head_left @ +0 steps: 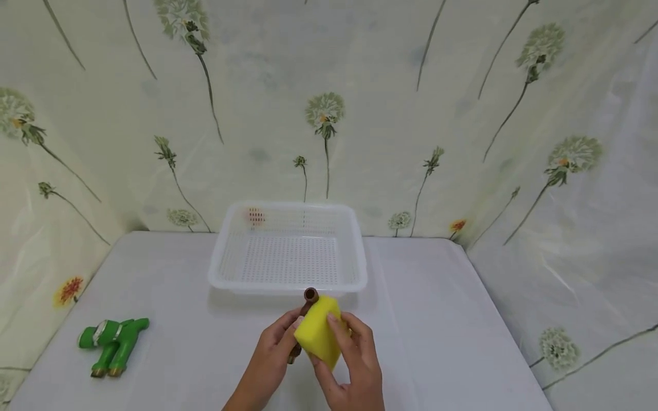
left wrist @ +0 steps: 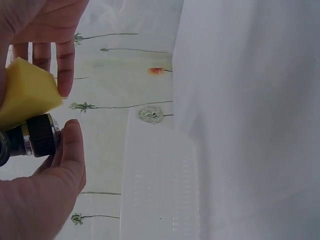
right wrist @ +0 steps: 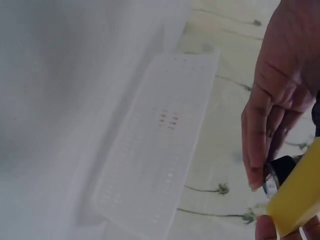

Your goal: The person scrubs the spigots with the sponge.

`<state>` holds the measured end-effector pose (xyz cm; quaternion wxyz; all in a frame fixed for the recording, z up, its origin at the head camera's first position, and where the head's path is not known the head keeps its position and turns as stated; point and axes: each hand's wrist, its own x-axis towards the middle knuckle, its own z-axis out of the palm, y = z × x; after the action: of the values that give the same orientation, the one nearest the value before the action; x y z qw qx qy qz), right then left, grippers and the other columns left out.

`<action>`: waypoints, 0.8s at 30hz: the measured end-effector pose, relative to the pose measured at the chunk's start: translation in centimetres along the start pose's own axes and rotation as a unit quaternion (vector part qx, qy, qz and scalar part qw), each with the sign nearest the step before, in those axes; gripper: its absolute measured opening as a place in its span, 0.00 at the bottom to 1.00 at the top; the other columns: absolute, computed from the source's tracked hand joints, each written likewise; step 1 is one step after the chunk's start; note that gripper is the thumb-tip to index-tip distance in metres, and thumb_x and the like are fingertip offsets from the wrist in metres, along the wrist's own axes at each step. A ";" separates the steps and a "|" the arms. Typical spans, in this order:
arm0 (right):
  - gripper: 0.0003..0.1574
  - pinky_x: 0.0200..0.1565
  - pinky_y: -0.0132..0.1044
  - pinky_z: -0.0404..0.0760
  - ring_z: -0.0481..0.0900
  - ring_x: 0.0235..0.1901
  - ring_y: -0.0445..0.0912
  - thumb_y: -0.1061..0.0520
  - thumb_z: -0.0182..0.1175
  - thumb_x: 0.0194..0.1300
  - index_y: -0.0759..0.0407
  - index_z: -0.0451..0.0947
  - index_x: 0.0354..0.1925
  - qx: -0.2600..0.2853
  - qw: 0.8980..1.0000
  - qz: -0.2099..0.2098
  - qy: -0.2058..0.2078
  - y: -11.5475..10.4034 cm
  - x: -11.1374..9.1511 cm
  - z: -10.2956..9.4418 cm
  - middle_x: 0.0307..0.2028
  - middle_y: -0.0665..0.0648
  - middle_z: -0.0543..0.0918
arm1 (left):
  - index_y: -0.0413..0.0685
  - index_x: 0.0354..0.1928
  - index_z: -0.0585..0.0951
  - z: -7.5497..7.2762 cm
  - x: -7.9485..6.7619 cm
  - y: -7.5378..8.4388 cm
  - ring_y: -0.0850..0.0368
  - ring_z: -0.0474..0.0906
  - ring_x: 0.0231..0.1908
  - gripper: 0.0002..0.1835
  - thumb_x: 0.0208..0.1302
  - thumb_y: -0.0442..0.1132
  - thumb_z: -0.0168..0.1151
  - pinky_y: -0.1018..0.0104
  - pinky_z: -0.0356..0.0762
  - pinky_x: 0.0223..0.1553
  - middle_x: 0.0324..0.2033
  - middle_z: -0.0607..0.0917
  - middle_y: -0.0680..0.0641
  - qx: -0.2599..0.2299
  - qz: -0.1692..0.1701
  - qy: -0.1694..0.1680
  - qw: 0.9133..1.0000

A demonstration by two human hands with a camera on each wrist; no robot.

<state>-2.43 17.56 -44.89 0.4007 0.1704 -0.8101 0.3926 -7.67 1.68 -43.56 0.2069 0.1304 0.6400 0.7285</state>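
Note:
My right hand (head_left: 357,359) holds a yellow sponge (head_left: 317,331) between thumb and fingers, against a small brown piece (head_left: 311,295) with a round hollow end. My left hand (head_left: 269,351) grips that brown piece, mostly hidden behind the sponge in the head view. In the left wrist view the held piece (left wrist: 42,135) looks dark, with a shiny metal band, and the fingertips touch its end. The right wrist view shows the sponge (right wrist: 300,190) overlapping the dark end (right wrist: 281,170) of the piece.
A white perforated plastic basket (head_left: 218,274) stands behind the hands, near the back of the white-covered table (head_left: 426,319). At left lies a green branching object (head_left: 115,342) with silver bands and brownish ends. Flower-patterned sheeting (head_left: 375,114) surrounds the table at the back and sides.

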 end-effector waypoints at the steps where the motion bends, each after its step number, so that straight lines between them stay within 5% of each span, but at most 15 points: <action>1: 0.33 0.54 0.25 0.71 0.73 0.51 0.52 0.49 0.66 0.63 0.65 0.73 0.60 -0.002 1.000 -0.005 0.004 0.1 0.0 0.1 0.56 0.67 0.71 | 0.47 0.64 0.71 0.0 0.0 0.0 0.57 0.71 0.32 0.27 0.73 0.57 0.47 0.70 0.73 0.34 0.39 0.79 0.45 -0.009 -0.008 -0.007 1.000; 7: 0.37 0.53 0.24 0.72 0.74 0.50 0.51 0.52 0.70 0.57 0.62 0.72 0.62 -0.025 0.999 0.021 0.009 0.8 -0.2 0.0 0.56 0.64 0.72 | 0.41 0.65 0.67 -0.4 -0.3 0.1 0.56 0.74 0.36 0.28 0.73 0.51 0.51 0.70 0.73 0.34 0.47 0.79 0.42 -0.066 -0.035 -0.045 0.996; 17: 0.45 0.55 0.25 0.70 0.73 0.52 0.47 0.59 0.75 0.49 0.52 0.71 0.65 -0.062 0.992 0.107 0.000 1.2 -0.3 -1.0 0.58 0.55 0.71 | 0.38 0.67 0.65 -1.4 -0.4 0.1 0.47 0.77 0.56 0.26 0.75 0.47 0.48 0.61 0.75 0.53 0.58 0.77 0.40 -0.094 -0.031 -0.082 0.992; 20: 0.44 0.56 0.24 0.70 0.73 0.52 0.48 0.58 0.75 0.49 0.53 0.71 0.64 -0.064 0.993 0.099 0.002 0.4 -0.2 -1.1 0.58 0.56 0.71 | 0.36 0.67 0.64 -1.4 -0.2 0.2 0.48 0.77 0.56 0.27 0.74 0.47 0.49 0.60 0.73 0.57 0.59 0.76 0.41 -0.115 -0.030 -0.067 0.991; 24: 0.38 0.54 0.24 0.71 0.74 0.50 0.50 0.53 0.72 0.54 0.61 0.72 0.62 -0.039 0.998 0.040 0.003 -1.4 0.2 -0.6 0.56 0.62 0.73 | 0.34 0.66 0.64 -1.6 -0.1 0.2 0.55 0.78 0.42 0.30 0.73 0.50 0.51 0.68 0.77 0.43 0.50 0.79 0.43 -0.111 -0.053 -0.045 0.991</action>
<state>-1.43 17.17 -43.76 0.3939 0.1210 -0.8295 0.3771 -8.32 0.25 -43.55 0.2873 0.1054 0.5513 0.7762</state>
